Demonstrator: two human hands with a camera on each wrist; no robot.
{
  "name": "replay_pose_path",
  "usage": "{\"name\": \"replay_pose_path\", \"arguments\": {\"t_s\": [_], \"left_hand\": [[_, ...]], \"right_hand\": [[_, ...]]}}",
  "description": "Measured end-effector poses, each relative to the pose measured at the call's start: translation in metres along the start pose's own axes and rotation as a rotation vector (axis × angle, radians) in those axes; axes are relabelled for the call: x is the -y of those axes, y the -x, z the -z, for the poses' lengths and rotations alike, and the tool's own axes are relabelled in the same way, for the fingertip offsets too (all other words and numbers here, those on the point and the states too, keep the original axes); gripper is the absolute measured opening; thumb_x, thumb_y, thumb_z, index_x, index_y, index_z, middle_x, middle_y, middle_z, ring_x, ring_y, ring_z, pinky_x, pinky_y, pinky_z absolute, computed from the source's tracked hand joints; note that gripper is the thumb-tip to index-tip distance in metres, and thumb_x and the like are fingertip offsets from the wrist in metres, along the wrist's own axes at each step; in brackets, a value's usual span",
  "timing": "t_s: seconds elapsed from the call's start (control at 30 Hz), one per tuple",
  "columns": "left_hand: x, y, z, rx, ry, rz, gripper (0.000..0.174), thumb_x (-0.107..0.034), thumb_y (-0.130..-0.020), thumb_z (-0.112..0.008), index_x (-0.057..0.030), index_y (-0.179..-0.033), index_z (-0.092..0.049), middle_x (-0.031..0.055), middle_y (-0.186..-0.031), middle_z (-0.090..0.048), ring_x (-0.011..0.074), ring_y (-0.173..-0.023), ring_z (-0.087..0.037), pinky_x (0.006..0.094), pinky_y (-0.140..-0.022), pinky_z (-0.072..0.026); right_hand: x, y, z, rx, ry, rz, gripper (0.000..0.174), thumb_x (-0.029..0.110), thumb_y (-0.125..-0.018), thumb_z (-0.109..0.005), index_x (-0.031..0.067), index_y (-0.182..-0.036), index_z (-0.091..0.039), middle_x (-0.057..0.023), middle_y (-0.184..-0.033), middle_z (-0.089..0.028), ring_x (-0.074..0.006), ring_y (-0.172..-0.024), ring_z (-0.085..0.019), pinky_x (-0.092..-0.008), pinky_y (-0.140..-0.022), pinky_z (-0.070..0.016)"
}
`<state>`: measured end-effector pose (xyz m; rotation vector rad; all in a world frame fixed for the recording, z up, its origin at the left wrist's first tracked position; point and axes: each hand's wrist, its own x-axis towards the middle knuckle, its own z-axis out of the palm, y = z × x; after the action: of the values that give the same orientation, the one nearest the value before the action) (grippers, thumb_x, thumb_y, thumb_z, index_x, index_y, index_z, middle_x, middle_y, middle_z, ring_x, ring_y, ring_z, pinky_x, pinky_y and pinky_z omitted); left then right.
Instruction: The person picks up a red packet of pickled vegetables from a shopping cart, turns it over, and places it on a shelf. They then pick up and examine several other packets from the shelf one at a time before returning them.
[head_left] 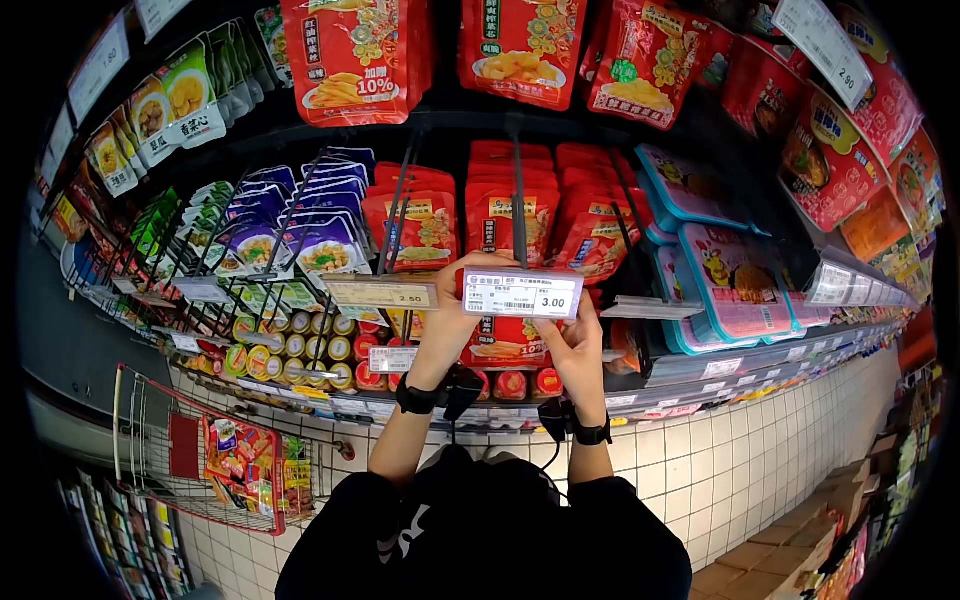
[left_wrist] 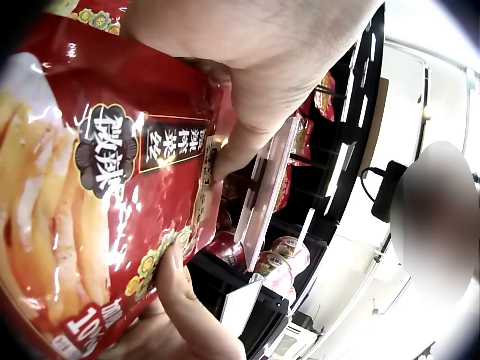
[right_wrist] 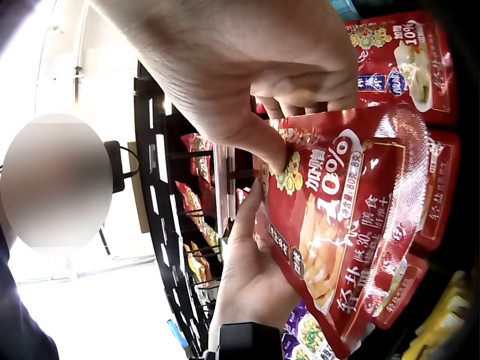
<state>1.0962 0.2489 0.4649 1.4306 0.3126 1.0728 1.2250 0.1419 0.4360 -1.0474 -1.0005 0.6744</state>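
Observation:
Both hands hold a red pouch of pickled mustard shreds (head_left: 505,345) by its two sides, in front of the shelf. In the head view a price tag reading 3.00 (head_left: 520,292) covers the pouch's upper part. My left hand (head_left: 452,312) grips one side, its fingers partly hidden behind the tag. At the other side my right hand (head_left: 578,352) pinches, thumb on the front. In the left wrist view the pouch (left_wrist: 150,202) shows its printed front with yellow shreds. The right wrist view shows the pouch (right_wrist: 330,202) tilted between both thumbs, with similar pouches behind it.
Red pouches (head_left: 415,222) and purple pouches (head_left: 330,235) hang on metal pegs around the hands. To the right are blue-edged packs (head_left: 735,270); small jars (head_left: 295,345) stand low on the left. A shopping cart (head_left: 200,430) holding packets stands behind at left.

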Motion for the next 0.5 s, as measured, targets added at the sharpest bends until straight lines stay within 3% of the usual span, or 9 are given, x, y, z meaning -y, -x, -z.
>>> {"name": "replay_pose_path", "arguments": {"t_s": [0.03,0.07,0.13,0.23,0.43,0.5], "left_hand": [[0.001,-0.001,0.001,0.014,-0.043,-0.023,0.024,-0.002,-0.078,-0.066,-0.0003,-0.102,-0.063,0.0077,-0.103,-0.064,0.0138,-0.098,-0.060,0.0266,-0.087,-0.0461],[0.002,-0.002,0.001,0.018,-0.040,-0.018,0.024,-0.002,-0.078,-0.066,-0.0003,-0.102,-0.063,0.0077,-0.103,-0.064,0.0138,-0.098,-0.060,0.0266,-0.087,-0.0461],[0.005,-0.002,0.001,0.006,-0.029,-0.001,0.026,-0.003,-0.079,-0.066,-0.0003,-0.104,-0.062,0.0081,-0.104,-0.064,0.0135,-0.098,-0.060,0.0260,-0.088,-0.0463],[0.003,-0.005,0.002,-0.003,-0.021,0.042,0.027,-0.004,-0.080,-0.066,-0.0004,-0.106,-0.061,0.0087,-0.106,-0.064,0.0132,-0.099,-0.060,0.0258,-0.088,-0.0469],[0.012,0.006,0.010,0.014,0.018,0.071,0.047,-0.003,-0.082,-0.065,-0.0017,-0.125,-0.048,0.0092,-0.122,-0.056,0.0150,-0.108,-0.056,0.0288,-0.093,-0.0446],[0.028,0.020,0.016,-0.179,-0.013,0.118,0.051,-0.003,-0.082,-0.064,0.0002,-0.129,-0.043,0.0104,-0.126,-0.051,0.0164,-0.111,-0.053,0.0304,-0.094,-0.0433]], "right_hand": [[0.000,0.000,0.000,0.005,0.011,-0.021,0.053,-0.002,-0.087,-0.059,-0.0061,-0.132,-0.031,-0.0133,-0.111,-0.059,-0.0145,-0.101,-0.058,-0.0259,-0.085,-0.0471],[-0.001,0.001,-0.001,-0.002,0.013,-0.025,0.053,-0.002,-0.087,-0.059,-0.0061,-0.132,-0.031,-0.0133,-0.111,-0.059,-0.0145,-0.101,-0.058,-0.0259,-0.085,-0.0471],[-0.001,0.002,-0.003,-0.031,-0.036,-0.008,0.029,-0.001,-0.088,-0.057,-0.0007,-0.114,-0.042,-0.0135,-0.105,-0.062,-0.0119,-0.099,-0.057,-0.0224,-0.082,-0.0459],[0.000,-0.003,-0.002,-0.025,0.007,-0.004,0.030,-0.001,-0.088,-0.057,-0.0011,-0.114,-0.042,-0.0139,-0.106,-0.061,-0.0132,-0.100,-0.057,-0.0243,-0.084,-0.0467],[-0.005,-0.008,-0.005,-0.038,-0.030,0.006,0.029,-0.001,-0.089,-0.056,-0.0004,-0.114,-0.042,-0.0141,-0.106,-0.061,-0.0140,-0.102,-0.057,-0.0264,-0.086,-0.0469],[-0.003,-0.009,-0.003,-0.022,0.052,-0.084,0.029,-0.001,-0.089,-0.056,-0.0006,-0.114,-0.042,-0.0143,-0.107,-0.062,-0.0133,-0.100,-0.058,-0.0258,-0.085,-0.0466]]}}
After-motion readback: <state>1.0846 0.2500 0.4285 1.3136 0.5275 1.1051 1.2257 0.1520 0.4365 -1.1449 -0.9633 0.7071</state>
